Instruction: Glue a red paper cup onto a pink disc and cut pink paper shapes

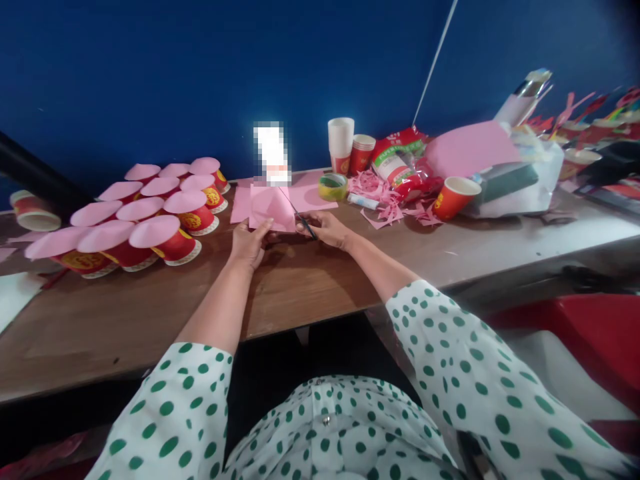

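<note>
A sheet of pink paper [273,208] is held up off the table by my left hand [250,241], thumb on its face and fingers behind. My right hand [325,229] is closed around a pair of scissors [306,227] with dark handles. Their blades point up and left, lying along the right edge of the paper. Whether the blades are apart I cannot tell. Behind the held piece, more pink sheets [313,187] lie flat on the table. A roll of tape [333,187] rests on their right end.
Rows of upturned red paper cups [194,221] with pink cone tops stand on the left. To the right are stacked cups [362,153], pink paper scraps [380,190], a glue stick [363,201], a red packet [400,160] and a tilted cup [454,198]. A blue wall [175,80] rises behind.
</note>
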Available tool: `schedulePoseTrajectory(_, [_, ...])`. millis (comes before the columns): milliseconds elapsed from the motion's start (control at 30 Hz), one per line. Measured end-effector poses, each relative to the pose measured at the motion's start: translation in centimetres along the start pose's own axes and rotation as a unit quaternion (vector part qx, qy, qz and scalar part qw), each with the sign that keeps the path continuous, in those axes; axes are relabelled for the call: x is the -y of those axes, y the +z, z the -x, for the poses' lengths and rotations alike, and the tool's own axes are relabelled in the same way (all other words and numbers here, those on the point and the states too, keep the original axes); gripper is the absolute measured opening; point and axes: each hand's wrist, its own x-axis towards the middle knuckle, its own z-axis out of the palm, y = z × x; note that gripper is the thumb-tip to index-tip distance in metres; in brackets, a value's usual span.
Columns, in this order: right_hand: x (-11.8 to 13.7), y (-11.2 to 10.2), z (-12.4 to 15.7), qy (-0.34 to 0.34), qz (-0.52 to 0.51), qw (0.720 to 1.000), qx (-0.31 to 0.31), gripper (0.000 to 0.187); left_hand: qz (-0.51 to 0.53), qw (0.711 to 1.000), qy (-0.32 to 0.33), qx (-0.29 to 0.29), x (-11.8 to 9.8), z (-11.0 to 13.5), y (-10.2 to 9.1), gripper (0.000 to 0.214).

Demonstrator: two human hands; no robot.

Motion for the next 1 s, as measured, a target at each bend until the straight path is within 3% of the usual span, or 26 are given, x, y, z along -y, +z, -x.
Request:
schedulePoseTrajectory(600, [1.3, 0.3, 0.3, 0.004, -0.001, 1.0, 0.007, 0.042, -0.019, 1.0, -0.017, 0.005, 0.0, 0.0, -0.3, 0.037])
schedulePoseTrajectory(1000, [0.8, 0.2, -0.1, 0.059, -0.05, 0.996, -0.035, 0.049, -0.006, 0.999, -0.052, -0.007, -0.7, 0.2, -0.1, 0.036])
